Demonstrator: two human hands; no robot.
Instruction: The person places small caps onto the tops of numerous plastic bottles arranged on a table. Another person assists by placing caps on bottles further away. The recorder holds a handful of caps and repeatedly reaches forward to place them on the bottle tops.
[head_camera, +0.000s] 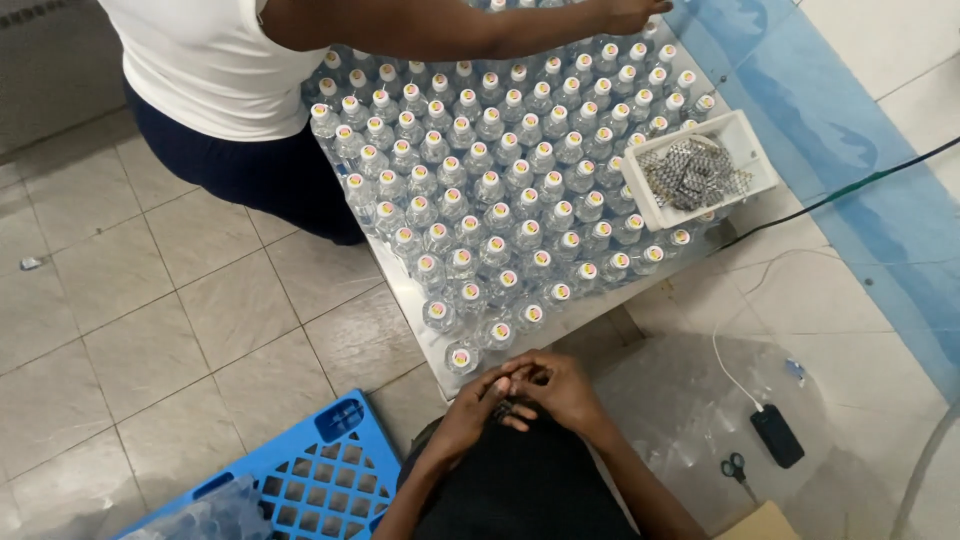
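A pale tiled floor (150, 330) carries a low white desk (585, 318) packed with rows of small clear bottles (500, 180), each capped with a foil seal. The person's two hands meet just below the desk's near edge, above a dark lap. The left hand (470, 412) and the right hand (560, 388) touch at the fingertips, fingers curled narrow around something small and dark; what it is cannot be told. A white tray (752, 150) of silvery foil pieces (692, 175) sits on the desk's right part, on top of the bottles. Across the desk another person in a white top (215, 60) stretches an arm (450, 28) over the far rows. Left of the hands lies a blue crate (310, 475). Right of the desk, on the floor, lie a black phone (777, 436) on a white cable (735, 330) and scissors (738, 470).
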